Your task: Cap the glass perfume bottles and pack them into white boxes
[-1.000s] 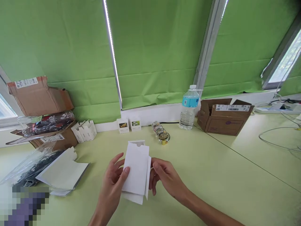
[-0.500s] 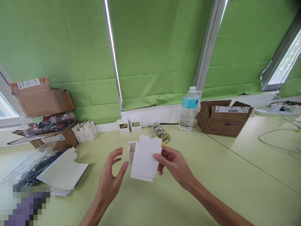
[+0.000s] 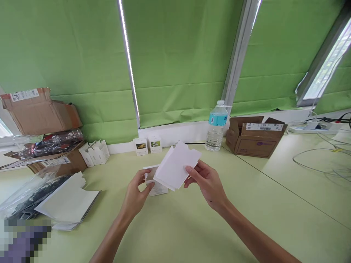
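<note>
Between the thumb and fingers of my right hand (image 3: 206,182) are flat white cards (image 3: 178,164), fanned slightly and tilted over the table. My left hand (image 3: 138,191) grips the left side of a small white box (image 3: 159,190) with an open top, its thumb and fingers at the rim. The cards hide the right part of this box. Behind them, two small white boxes with pictures, one with yellow (image 3: 141,147) and one with green (image 3: 155,145), stand by the wall.
At the left are stacked brown cartons (image 3: 41,113), open white boxes (image 3: 94,153), plastic-wrapped items and white sheets (image 3: 68,199). A water bottle (image 3: 216,128) and an open carton (image 3: 255,138) stand at the back right, with cables (image 3: 315,157) beyond.
My left hand has closed on the small white box, which now leans. My right hand has raised and turned the cards, which now fan apart. The view has shifted slightly right.
</note>
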{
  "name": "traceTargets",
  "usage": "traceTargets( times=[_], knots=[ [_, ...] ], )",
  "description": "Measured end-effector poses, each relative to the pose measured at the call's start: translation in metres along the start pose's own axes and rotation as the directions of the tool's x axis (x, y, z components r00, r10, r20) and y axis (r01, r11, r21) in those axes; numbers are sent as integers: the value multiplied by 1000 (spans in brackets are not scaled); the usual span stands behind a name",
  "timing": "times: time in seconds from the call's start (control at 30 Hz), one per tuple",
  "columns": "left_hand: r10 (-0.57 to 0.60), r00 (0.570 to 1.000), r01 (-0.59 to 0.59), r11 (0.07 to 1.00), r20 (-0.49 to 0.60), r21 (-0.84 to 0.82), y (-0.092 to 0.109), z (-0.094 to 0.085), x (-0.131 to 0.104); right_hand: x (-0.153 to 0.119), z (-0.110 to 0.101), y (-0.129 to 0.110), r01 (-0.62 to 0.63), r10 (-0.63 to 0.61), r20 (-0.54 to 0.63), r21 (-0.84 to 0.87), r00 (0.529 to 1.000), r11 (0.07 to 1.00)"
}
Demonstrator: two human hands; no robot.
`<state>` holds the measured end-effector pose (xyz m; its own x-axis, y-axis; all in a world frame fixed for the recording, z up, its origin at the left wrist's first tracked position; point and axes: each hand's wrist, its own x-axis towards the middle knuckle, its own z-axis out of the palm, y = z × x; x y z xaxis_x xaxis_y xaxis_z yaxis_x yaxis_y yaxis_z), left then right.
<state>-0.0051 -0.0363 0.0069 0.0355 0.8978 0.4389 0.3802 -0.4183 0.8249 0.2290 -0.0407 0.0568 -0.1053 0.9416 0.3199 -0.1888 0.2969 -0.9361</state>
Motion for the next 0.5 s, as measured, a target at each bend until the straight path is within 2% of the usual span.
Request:
traceTargets(
  times=[0.1,0.27,0.4,0.5],
  knots=[
    [-17,999,18,999,33,-44,12,-1,-8,-3,4,0,34,-34,-6,0,999,999],
    [-82,983,93,994,162,-65,31,3,-20,-7,7,5,85,-85,4,-5,996,996],
    [-122,968,152,981,221,-121,35,4,-22,-6,6,9,100,-98,48,-45,994,994],
    [-117,965,152,979,234,-139,32,2,-21,-4,4,10,113,-108,52,-114,993,987]
  ],
)
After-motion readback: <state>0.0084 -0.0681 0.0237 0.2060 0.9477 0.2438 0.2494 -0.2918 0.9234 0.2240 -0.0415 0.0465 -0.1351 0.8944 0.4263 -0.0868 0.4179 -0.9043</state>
